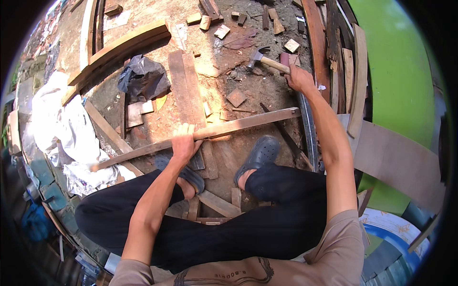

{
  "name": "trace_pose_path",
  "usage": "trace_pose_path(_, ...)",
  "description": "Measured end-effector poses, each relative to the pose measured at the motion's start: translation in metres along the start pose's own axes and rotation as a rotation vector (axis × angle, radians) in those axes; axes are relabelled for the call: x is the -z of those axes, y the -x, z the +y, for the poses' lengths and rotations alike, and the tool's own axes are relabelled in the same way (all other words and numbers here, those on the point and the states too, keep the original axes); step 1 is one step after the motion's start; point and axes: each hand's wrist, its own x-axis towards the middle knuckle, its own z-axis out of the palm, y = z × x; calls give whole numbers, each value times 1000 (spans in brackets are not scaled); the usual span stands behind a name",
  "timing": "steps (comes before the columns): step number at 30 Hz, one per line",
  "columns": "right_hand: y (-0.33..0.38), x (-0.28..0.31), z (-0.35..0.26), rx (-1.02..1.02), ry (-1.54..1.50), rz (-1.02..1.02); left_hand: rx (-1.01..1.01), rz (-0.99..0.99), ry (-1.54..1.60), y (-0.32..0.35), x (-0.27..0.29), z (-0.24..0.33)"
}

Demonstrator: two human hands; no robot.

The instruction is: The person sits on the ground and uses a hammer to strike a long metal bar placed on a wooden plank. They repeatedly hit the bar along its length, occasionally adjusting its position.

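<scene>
My left hand (183, 141) is closed round a long wooden batten (238, 125), which slants from the white cloth at lower left up to the right. Part of the batten lies over a wide flat board (186, 90). In my right hand (299, 78) is a claw hammer (268, 62), gripped by its wooden handle, its metal head pointing left beyond the batten. Near the batten's right end, a dark thin strip (291, 143) passes beneath it. My feet in grey clogs (261, 155) are on the near side of the batten.
Several wood offcuts (236, 97) litter the dirt ground. A crumpled black plastic bag (143, 80) lies left of the flat board, and a white cloth (62, 124) farther left. Long planks (317, 43) line the right side beside a green surface (393, 62). A curved beam (124, 45) lies at far left.
</scene>
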Motion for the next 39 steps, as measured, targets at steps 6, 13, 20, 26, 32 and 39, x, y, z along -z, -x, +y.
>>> trace_pose_path(6,38,96,-33,94,128,-13,15,-28,-15,7,9,2)
trace_pose_path(13,157,199,-25,-190,-161,36,-47,-298,-119,-2,20,-15)
trace_pose_path(20,299,249,-65,-383,-457,168,-114,-212,-198,32,40,-9)
trace_pose_path(26,342,186,-82,-455,-800,173,-156,-224,-243,51,31,-7)
trace_pose_path(32,333,170,-69,-409,-681,215,-142,-210,-264,52,58,-10)
trace_pose_path(39,332,168,-57,-456,-732,280,-195,-265,-303,72,43,-5)
